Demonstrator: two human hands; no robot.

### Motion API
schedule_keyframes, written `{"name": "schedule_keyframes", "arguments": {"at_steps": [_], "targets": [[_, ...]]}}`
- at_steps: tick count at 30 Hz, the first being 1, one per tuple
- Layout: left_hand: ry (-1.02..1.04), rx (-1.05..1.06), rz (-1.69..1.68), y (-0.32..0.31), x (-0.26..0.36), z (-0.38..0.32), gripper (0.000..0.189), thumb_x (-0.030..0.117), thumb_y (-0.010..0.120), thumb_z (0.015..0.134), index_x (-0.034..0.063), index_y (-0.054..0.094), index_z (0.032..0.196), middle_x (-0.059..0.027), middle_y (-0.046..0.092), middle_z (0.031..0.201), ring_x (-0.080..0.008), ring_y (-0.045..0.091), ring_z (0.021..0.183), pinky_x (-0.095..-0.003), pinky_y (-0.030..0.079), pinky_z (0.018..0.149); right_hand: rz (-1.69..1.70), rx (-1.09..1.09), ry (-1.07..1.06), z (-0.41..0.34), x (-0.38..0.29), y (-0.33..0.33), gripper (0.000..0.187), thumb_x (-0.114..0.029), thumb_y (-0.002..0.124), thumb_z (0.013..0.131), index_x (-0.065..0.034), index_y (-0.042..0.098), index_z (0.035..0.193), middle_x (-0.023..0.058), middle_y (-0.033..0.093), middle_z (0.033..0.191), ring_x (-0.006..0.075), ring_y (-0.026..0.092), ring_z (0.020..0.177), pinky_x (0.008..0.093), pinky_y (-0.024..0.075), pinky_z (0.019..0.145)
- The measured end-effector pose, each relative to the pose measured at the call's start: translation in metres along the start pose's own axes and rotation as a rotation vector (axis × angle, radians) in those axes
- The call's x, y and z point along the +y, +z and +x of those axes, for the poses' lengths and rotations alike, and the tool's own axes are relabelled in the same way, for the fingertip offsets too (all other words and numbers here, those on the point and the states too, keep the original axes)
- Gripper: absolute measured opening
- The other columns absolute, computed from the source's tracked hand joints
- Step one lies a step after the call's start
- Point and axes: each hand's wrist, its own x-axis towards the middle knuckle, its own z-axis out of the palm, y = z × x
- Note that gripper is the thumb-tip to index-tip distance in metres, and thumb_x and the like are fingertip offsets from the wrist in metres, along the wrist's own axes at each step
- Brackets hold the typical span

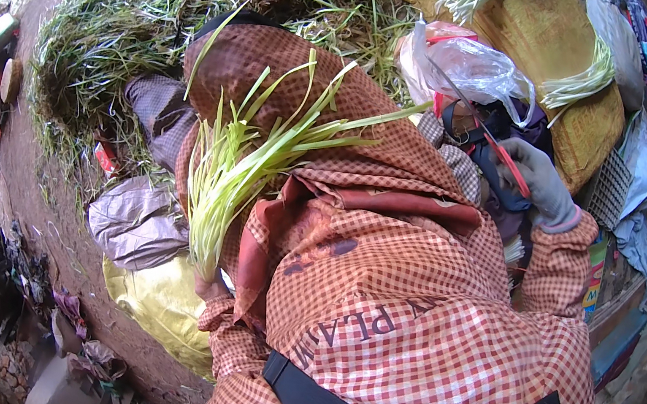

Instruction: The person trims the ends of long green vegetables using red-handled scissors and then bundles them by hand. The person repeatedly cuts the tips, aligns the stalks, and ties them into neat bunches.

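My left hand (209, 287), mostly hidden behind the stalks and cuff, grips the pale lower ends of a bunch of leafy chives (247, 157). Their yellow-green leaves fan out over my lap, which a red-checked apron (374, 127) covers. On my right hand (536, 180) is a grey glove with a pink cuff. It holds red-handled scissors (506, 162), whose long blades point up and left towards a clear plastic bag (479, 77). The blades are apart from the bunch in my left hand.
Loose green leaves (100, 42) are heaped on the dirt floor. Pale stalk bundles (585, 79) lie on a yellow-brown sack (538, 32) at upper right. A plastic crate (608, 185) stands beyond my right hand. A yellow sack (159, 303) lies beside my left forearm.
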Motion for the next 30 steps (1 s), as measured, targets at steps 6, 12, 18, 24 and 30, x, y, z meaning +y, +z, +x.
{"name": "schedule_keyframes", "arguments": {"at_steps": [6,12,18,24,30], "targets": [[-0.174,-0.112,-0.490,-0.024,0.121,0.091,0.021,0.025,0.063,0.087,0.0078,0.057,0.098,-0.0068,0.061,0.076,-0.0179,0.061,0.063,-0.0374,0.054,0.053,-0.156,-0.110,-0.062,0.003,-0.009,0.024,0.024,-0.009,0.068,0.081,0.0011,0.061,0.102,-0.0007,0.060,0.091,0.0041,0.052,0.083,0.0216,0.0439,0.076],[-0.395,-0.593,-0.837,-0.055,0.211,0.150,0.023,0.030,0.063,0.087,0.0096,0.056,0.095,-0.0064,0.061,0.071,-0.0180,0.061,0.058,-0.0392,0.055,0.048,-0.091,0.503,-0.404,0.033,0.008,-0.001,0.015,-0.012,0.064,0.085,-0.0005,0.065,0.095,-0.0024,0.060,0.078,0.0062,0.053,0.073,0.0213,0.0437,0.067],[-0.485,-0.519,-0.899,0.008,0.234,0.155,0.019,0.027,0.063,0.088,0.0118,0.052,0.087,0.0009,0.049,0.061,-0.0121,0.049,0.051,-0.0285,0.048,0.046,-0.162,1.097,-0.377,0.075,0.057,-0.151,0.027,-0.023,0.060,0.088,-0.0022,0.064,0.105,0.0002,0.063,0.081,0.0131,0.054,0.063,0.0263,0.0452,0.058],[-0.123,-0.603,-1.473,0.002,0.267,0.171,0.017,0.025,0.060,0.090,0.0152,0.049,0.081,0.0026,0.043,0.071,-0.0128,0.041,0.070,-0.0296,0.040,0.073,-0.730,0.973,-0.348,0.179,0.067,-0.267,0.033,-0.030,0.055,0.088,-0.0007,0.061,0.103,0.0155,0.064,0.085,0.0231,0.060,0.076,0.0362,0.0471,0.069],[0.136,-0.282,-1.708,0.068,0.249,0.166,0.029,0.021,0.063,0.088,0.0060,0.053,0.111,-0.0033,0.058,0.085,-0.0140,0.057,0.068,-0.0398,0.051,0.068,-1.332,0.770,0.110,0.182,-0.001,-0.252,0.048,-0.041,0.050,0.090,-0.0039,0.057,0.119,0.0229,0.059,0.114,0.0377,0.057,0.107,0.0435,0.0450,0.091]]}}
